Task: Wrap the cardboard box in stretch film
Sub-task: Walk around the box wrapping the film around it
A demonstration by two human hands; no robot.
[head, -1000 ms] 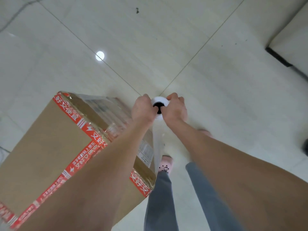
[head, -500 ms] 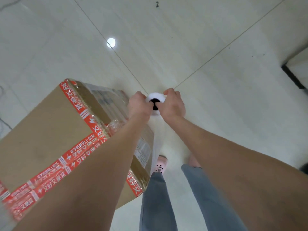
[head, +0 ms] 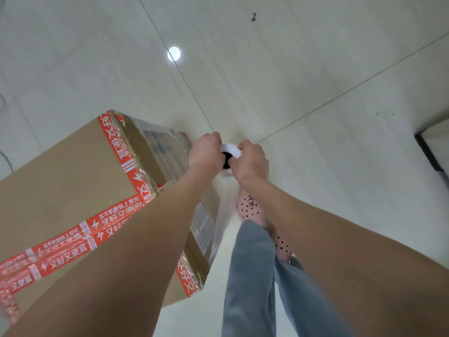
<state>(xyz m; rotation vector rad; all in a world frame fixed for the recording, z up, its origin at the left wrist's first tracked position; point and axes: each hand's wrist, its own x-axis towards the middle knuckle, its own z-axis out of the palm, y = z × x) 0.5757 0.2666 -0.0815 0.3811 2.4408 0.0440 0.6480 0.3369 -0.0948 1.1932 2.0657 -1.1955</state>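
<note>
A large cardboard box with red printed tape stands on the floor at the left. Clear stretch film covers its near side face. A white stretch film roll stands upright just right of the box's corner, seen from its top end with the dark core hole showing. My left hand grips the roll's top from the left and my right hand grips it from the right. A sheet of film runs from the roll down along the box's right face.
The pale tiled floor spreads all around, with a ceiling light reflected in it. My legs in grey trousers and pink dotted slippers stand right of the box. A dark-edged step lies at the far right.
The view has swung as I step round the box; the box now lies further left and lower. Both hands keep their grip on the roll, which has moved along the box's side.
</note>
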